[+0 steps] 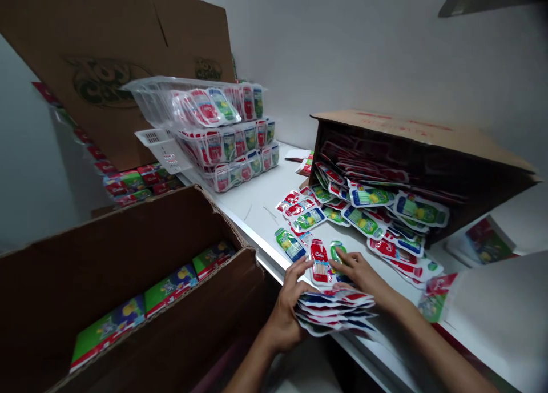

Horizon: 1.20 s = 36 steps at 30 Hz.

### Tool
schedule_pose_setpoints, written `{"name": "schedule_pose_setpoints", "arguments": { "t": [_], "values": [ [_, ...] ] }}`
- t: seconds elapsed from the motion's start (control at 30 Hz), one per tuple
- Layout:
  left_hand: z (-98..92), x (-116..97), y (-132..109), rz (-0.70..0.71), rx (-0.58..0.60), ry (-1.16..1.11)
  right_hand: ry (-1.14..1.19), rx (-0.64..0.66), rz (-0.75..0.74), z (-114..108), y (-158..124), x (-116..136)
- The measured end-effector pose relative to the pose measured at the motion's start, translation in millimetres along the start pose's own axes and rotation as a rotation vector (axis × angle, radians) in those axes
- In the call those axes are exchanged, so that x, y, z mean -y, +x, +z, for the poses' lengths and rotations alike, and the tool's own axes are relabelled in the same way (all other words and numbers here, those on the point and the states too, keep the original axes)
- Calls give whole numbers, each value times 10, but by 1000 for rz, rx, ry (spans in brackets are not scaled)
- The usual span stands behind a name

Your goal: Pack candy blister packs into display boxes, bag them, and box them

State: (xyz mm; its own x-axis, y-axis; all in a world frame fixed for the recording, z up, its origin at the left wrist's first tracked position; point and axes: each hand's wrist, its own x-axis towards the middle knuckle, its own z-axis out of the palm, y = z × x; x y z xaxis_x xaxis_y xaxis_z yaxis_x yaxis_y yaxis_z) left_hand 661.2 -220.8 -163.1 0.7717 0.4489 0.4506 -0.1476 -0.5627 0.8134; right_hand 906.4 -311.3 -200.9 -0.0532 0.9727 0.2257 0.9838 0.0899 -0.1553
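My left hand [287, 308] is closed round a stack of bottle-shaped candy sachets [336, 312], held above the table's front edge. Its fingertips reach the left side of a red Cola sachet [319, 261]. Beside that one is a green sachet [338, 249], partly covered by my right hand [358, 272], whose fingers are bent and closed on it. Left of the red sachet, another green-and-blue sachet [289, 244] lies flat. More loose sachets [363, 221] spill from a cardboard box [428, 131] tipped on its side behind my hands.
Clear plastic trays [148, 99] packed with sachets are stacked at the back. An open carton [231, 279] at front left contains several green-and-red boxes [113, 324]. A large brown carton [120, 44] rises behind it. White packaging [500, 301] lies to the right on the white table [261, 204].
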Motion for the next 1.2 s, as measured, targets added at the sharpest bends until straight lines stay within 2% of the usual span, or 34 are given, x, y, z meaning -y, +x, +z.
{"name": "schedule_pose_setpoints", "arguments": {
  "t": [0.13, 0.23, 0.33, 0.4, 0.47, 0.57, 0.63, 0.67, 0.7, 0.77, 0.83, 0.9, 0.97, 1.1, 1.2],
  "values": [
    [-11, 4, -12, -1, 18, -2, -100, -113, -72, 129, -70, 190],
    [-28, 5, -26, -4, 6, 7, -55, -180, -158, 172, -60, 248],
    [-53, 11, -43, -10, 7, 7, 64, -235, -94, 44, -2, 213],
    [-70, 15, -33, -16, 14, 24, 198, -256, 15, -189, 47, 218],
    [-86, 11, 8, -7, 6, 54, 354, -180, 105, -519, 95, 296],
    [-110, -16, 102, 20, 11, 58, 606, 94, 83, -995, 187, 483],
    [-120, -36, 140, 13, 49, 0, 749, 243, 31, -1146, 301, 522],
    [-122, -39, 140, 5, 62, -37, 787, 272, 22, -1151, 385, 488],
    [-121, -36, 127, -3, 64, -69, 779, 258, 34, -1110, 488, 419],
    [-112, -14, 71, -16, 37, -109, 608, 140, 95, -926, 742, 213],
    [-103, 13, 7, -32, 8, -123, 263, 18, 128, -671, 1024, 11],
    [-108, 16, -27, -65, -17, -143, 89, -8, 95, -425, 1278, -103],
    [-131, -13, -19, -102, -21, -154, 36, 6, 37, -239, 1463, -121],
    [-198, -89, 39, -144, 36, -118, 13, -3, 28, -72, 1574, -98],
    [-219, -65, 41, -173, 39, -128, 15, -65, 114, -81, 1422, -131]
  ]
}}
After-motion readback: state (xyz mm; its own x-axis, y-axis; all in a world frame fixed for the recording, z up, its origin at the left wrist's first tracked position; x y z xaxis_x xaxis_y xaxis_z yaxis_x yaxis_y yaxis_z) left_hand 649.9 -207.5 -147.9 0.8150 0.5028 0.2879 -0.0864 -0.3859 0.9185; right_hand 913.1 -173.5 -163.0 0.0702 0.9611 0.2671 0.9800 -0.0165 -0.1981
